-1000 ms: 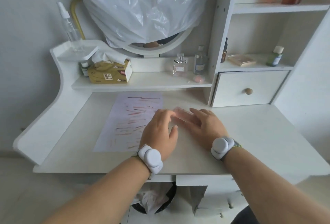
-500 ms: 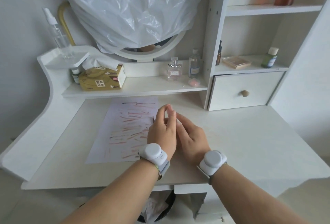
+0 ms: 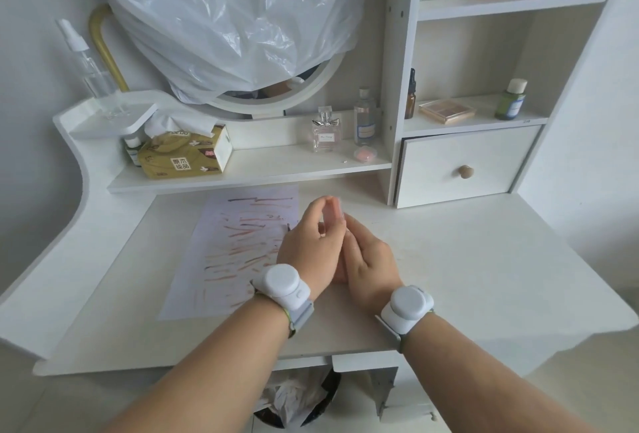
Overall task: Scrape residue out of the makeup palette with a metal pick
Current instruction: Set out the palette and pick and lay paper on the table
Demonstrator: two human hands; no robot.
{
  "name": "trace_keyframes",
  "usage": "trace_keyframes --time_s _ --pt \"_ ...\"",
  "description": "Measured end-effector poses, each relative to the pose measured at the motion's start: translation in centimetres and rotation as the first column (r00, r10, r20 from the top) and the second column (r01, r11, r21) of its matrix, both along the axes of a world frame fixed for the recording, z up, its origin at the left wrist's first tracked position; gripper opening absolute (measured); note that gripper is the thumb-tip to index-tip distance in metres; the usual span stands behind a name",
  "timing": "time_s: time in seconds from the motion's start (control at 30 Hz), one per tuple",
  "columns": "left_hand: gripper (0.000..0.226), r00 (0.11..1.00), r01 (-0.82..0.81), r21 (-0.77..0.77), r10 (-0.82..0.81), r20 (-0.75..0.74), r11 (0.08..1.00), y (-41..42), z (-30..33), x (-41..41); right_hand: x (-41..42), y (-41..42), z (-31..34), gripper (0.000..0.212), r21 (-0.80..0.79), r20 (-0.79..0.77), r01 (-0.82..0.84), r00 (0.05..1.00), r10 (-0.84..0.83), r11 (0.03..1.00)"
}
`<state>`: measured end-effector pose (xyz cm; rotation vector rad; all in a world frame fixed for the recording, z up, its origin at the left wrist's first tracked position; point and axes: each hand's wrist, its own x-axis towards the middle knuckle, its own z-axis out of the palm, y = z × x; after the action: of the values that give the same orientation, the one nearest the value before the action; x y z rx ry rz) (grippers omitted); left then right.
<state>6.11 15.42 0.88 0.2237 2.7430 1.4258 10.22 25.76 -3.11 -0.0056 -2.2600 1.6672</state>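
Both hands hold the pink palette [image 3: 334, 213] above the desk [image 3: 466, 260], standing on edge, long axis pointing away. Left hand [image 3: 311, 246] pinches its top; right hand [image 3: 370, 260] cradles it.

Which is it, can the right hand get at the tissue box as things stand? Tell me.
Probably not yet: the right hand is busy on the small pink palette with the left hand, which lies between it and the tissue box.
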Motion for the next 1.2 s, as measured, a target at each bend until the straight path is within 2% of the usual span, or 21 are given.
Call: trace_keyframes --time_s 0.07,0.13,0.23,0.3,0.53,0.8,1.03,1.2 --pt "0.048 0.995 0.044 0.028 -0.046 0.087 0.999 -0.5 0.5 -0.2 0.0 0.1 0.1 0.048 0.022 0.002 -0.004 1.0 0.004 1.0" --pt "0.056 0.991 0.047 0.042 -0.052 0.124 0.998 -0.6 0.9 -0.5 -0.1 0.1 0.1 0.053 0.033 0.023 0.0 1.0 0.0 0.999" --pt "0.052 0.991 0.049 0.029 -0.052 0.121 0.998 -0.3 1.3 -0.3 0.1 -0.1 0.0 0.061 0.027 0.055 0.02 0.998 -0.021 0.999" --pt "0.052 0.993 0.044 0.019 -0.046 0.108 0.999 0.0 1.6 0.0 0.2 -0.2 -0.1 0.056 0.046 0.039 0.036 0.999 -0.038 0.998" --pt "0.05 0.997 0.007 0.002 -0.007 0.083 1.0 0.5 2.5 0.5 0.7 -1.1 0.3 0.062 0.218 -0.008 0.105 0.994 -0.105 0.97" --pt "0.049 0.993 0.005 0.054 -0.012 0.12 0.999 -0.4 2.6 0.3 0.3 -1.6 1.6 0.039 0.359 0.054 0.105 0.99 -0.133 0.927" --pt "0.05 0.987 -0.028 0.101 0.012 0.162 0.994 -1.1 2.7 0.3 0.2 -1.8 2.3 0.031 0.392 0.073 0.062 0.992 -0.098 0.918" --pt "0.05 0.985 -0.036 0.102 0.018 0.169 0.994 -1.6 2.8 0.1 0.2 -2.1 2.5 0.033 0.401 0.064 0.059 0.994 -0.093 0.914"
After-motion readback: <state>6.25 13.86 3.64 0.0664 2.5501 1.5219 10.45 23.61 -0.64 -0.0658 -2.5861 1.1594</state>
